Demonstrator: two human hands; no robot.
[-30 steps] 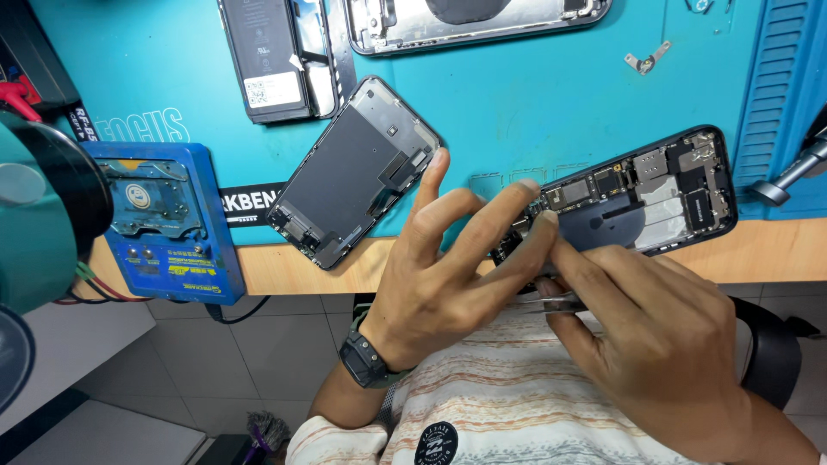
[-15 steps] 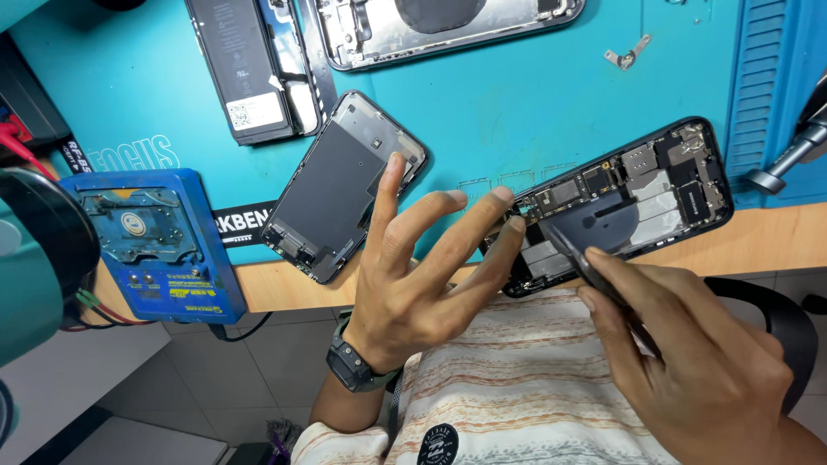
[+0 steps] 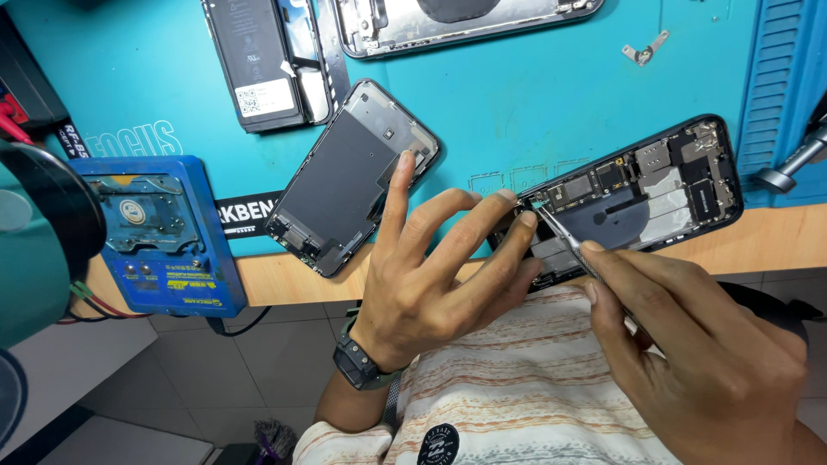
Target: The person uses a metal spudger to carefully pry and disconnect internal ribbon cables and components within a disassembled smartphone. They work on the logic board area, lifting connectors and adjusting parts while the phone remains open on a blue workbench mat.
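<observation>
- Opened phone (image 3: 655, 185), circuit parts inside, at mat (image 3: 517, 103) edge
- Left hand (image 3: 431, 284): fingers spread wide, tips steadying phone
- Right hand (image 3: 698, 344): pinching tweezers (image 3: 568, 241), tip inside phone
- Detached screen (image 3: 345, 176) beside left hand

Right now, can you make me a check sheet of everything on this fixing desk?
Surface: teal mat on a wooden bench edge.
Job's things: opened phone body with its insides showing; tweezers tip inside it.
Clutter: detached screen, battery, second phone shell, small bracket, blue fixture box.
Hands: left hand steadies the phone; right hand grips the tweezers.
Cables: black wire under the blue box.
Surroundings: tiled floor below.
</observation>
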